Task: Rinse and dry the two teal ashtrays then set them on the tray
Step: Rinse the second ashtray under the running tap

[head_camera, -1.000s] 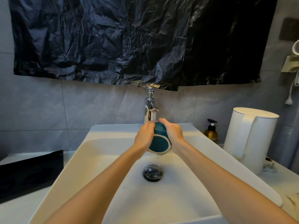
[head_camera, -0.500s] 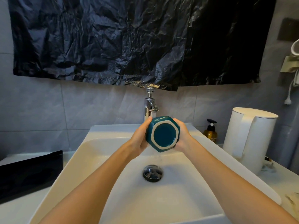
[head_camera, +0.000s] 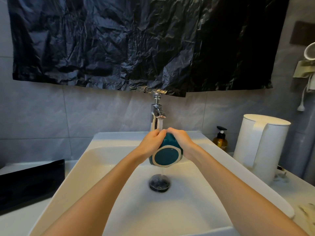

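Tipped further back under the tap [head_camera: 157, 116] stream versus half a second ago: teal ashtray [head_camera: 166, 155] held above the sink [head_camera: 105, 150], pale base ring facing camera, water dripping off its lower edge toward the drain [head_camera: 159, 183]. Nothing teal on the black tray [head_camera: 32, 181] at far left as far as visible; mid-rinse on one ashtray by the look of it, second not in view, drying not started. Left hand [head_camera: 151, 142] curled round the left wall, fingers pressed together over the top edge; right hand [head_camera: 180, 141] mirrored on the right wall, fingertips nearly meeting the left's.
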{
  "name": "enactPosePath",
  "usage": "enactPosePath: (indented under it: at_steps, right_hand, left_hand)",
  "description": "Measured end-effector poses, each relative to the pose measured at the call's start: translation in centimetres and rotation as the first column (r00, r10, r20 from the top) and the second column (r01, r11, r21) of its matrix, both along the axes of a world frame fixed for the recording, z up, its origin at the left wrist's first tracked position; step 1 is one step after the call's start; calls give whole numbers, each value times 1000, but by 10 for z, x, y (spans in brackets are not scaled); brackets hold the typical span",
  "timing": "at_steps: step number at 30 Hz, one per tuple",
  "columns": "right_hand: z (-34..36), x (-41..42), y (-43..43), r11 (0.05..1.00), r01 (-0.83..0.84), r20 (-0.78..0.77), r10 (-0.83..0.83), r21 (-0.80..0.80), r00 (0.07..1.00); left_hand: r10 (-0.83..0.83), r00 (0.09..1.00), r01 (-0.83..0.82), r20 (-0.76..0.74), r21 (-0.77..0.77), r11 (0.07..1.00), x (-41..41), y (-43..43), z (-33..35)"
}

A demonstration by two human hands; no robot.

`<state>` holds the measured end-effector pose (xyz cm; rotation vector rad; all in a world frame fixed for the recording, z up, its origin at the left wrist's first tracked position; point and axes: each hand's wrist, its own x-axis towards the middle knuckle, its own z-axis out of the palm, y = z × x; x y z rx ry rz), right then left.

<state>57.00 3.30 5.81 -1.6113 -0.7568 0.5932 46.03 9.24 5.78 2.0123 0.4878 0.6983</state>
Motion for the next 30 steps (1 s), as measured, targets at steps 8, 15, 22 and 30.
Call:
enactPosePath:
  at_steps: [8,15,22,30]
  right_hand:
    - [-9,25,1,974,198,-421,-133,113,897]
    - [-12,14,11,978,154,-370,-94,138,924]
    - [-11,16,6,976,13,-514,104,218,851]
    - [-8,24,3,986,-136,-729,165,99,665]
  left_hand:
    - [-43,988,-14,149,359,933,7,-12,-28]
    - [100,970,-79,222,-99,992,10,-7,-14]
    - [74,978,52,196,-570,820,1,4,-5]
    - [-108,965,241,240,-644,726,-7,18,-2]
